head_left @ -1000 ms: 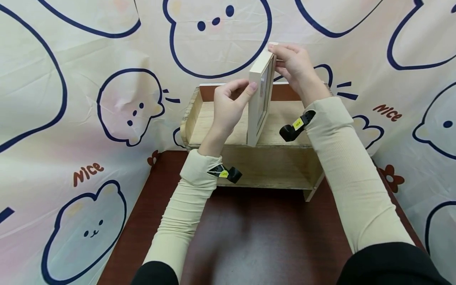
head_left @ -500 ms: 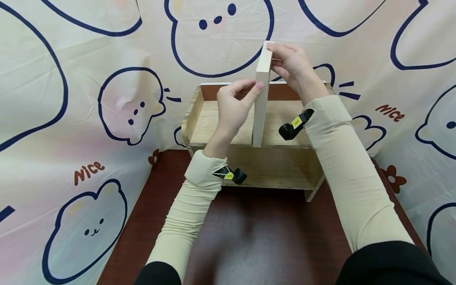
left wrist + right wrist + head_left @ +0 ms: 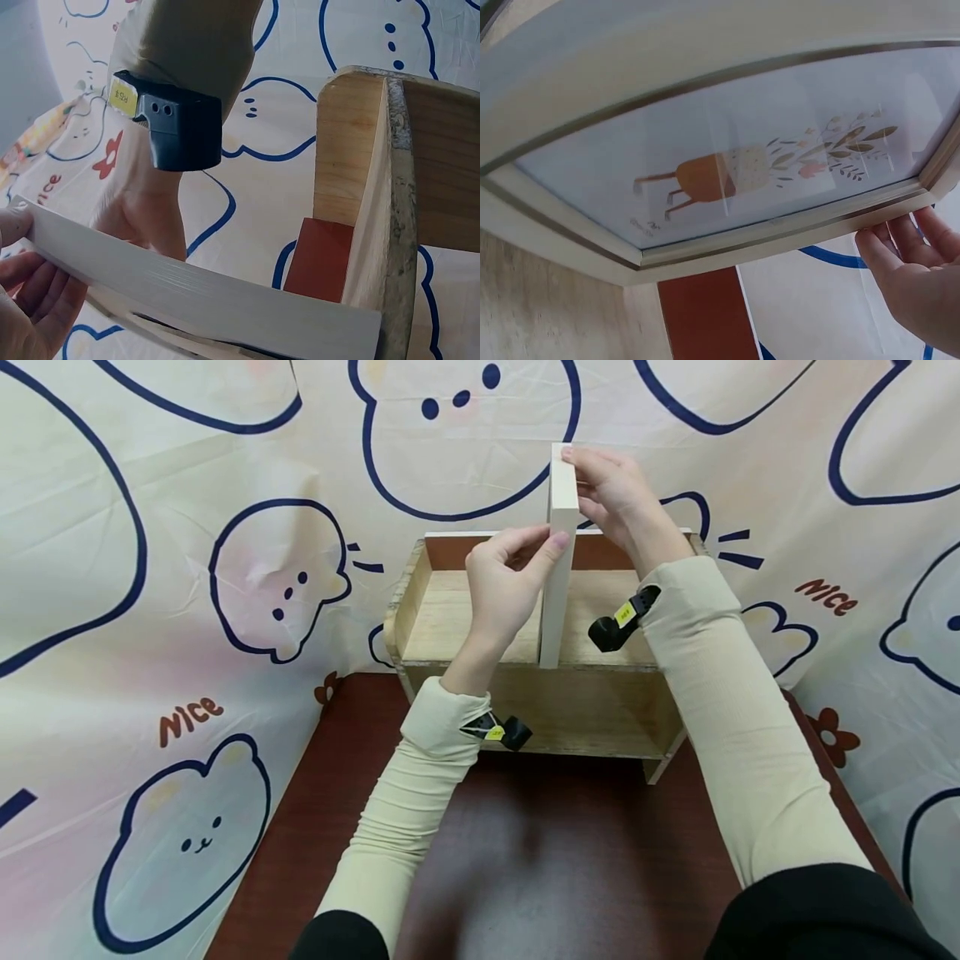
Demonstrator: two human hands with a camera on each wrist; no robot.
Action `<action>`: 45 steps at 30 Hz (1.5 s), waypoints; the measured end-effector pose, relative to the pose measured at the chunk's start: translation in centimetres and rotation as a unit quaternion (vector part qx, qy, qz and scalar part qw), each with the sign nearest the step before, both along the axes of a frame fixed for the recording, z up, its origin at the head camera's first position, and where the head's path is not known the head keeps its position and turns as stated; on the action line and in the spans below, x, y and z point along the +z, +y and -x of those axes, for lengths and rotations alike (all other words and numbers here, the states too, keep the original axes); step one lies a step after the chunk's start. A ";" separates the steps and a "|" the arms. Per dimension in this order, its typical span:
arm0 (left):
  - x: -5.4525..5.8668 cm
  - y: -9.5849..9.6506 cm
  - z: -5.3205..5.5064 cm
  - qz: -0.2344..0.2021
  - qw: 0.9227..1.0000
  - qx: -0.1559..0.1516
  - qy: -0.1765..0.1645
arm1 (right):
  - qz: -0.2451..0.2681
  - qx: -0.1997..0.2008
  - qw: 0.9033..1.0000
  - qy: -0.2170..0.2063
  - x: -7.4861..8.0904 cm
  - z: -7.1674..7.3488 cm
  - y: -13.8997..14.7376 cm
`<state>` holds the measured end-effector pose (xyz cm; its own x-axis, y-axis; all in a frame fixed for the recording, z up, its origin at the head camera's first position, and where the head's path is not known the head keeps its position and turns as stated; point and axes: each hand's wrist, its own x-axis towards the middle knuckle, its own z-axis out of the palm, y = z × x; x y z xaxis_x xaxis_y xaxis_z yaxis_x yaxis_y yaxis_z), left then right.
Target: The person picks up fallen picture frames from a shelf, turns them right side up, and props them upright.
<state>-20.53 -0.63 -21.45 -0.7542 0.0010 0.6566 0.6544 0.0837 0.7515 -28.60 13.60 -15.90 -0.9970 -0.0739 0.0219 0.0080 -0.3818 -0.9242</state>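
Note:
A pale wooden picture frame [image 3: 557,602] stands upright on the top board of a small wooden shelf [image 3: 457,618], nearly edge-on in the head view. My left hand [image 3: 506,578] pinches its near edge between thumb and fingers. At the far top corner, my right hand [image 3: 617,502] grips it with thumb and fingertips. In the right wrist view, the glazed picture [image 3: 727,172] shows a potted plant print. The left wrist view has my left hand [image 3: 37,300] on the frame's narrow side [image 3: 187,281], whose lower end meets the shelf.
Raised sides and a reddish-brown back strip [image 3: 453,553] bound the shelf top, with a lower compartment [image 3: 577,710] beneath. The shelf stands on a dark brown table [image 3: 555,860]. Patterned cloth [image 3: 300,460] hangs behind and beside it. Black cameras are strapped on both wrists.
The frame has turned from showing its glazed face to nearly edge-on, its near edge swinging right. My left hand has moved right with it; my right hand has barely moved.

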 end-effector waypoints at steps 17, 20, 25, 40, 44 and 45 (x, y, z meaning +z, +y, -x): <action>-0.4 0.1 0.3 -0.007 1.000 0.009 0.026 | -0.172 -0.143 0.959 0.176 -0.2 -2.0 -0.8; -0.3 0.0 0.2 -0.007 1.000 0.009 0.021 | -0.185 -0.124 0.960 0.167 -0.2 -2.9 -1.0; -0.2 -0.3 0.1 -0.008 1.000 -0.005 0.009 | -0.190 -0.043 0.969 0.152 0.0 -4.4 -1.2; -3.0 -3.0 2.1 0.005 0.995 -0.068 -0.077 | -0.139 -0.003 0.981 0.138 -0.1 -5.2 -1.6; -4.2 -3.7 2.9 0.082 0.988 -0.076 -0.104 | -0.123 -0.003 0.983 0.138 -0.3 -5.2 -1.8; -4.4 -3.8 3.1 0.094 0.986 -0.085 -0.111 | -0.116 -0.003 0.984 0.137 -0.3 -5.1 -1.8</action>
